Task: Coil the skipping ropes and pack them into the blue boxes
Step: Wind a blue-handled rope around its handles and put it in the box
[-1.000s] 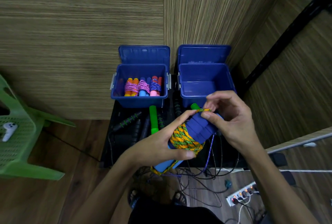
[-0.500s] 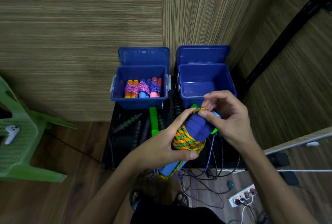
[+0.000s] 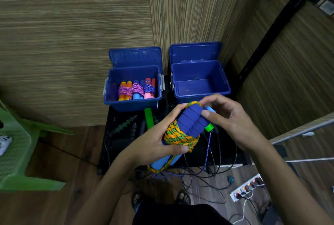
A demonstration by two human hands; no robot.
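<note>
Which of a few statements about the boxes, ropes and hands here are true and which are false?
1. The right blue box already holds coiled ropes. False: it holds none; the three coiled bundles sit in the left blue box.
2. Both box lids stand open. True.
3. The left hand grips the bundle wrapped in orange-and-green rope. True.
4. The right hand rests on the floor. False: it holds the top of the blue foam handles.
5. A green handle lies in front of the left box. True.
</note>
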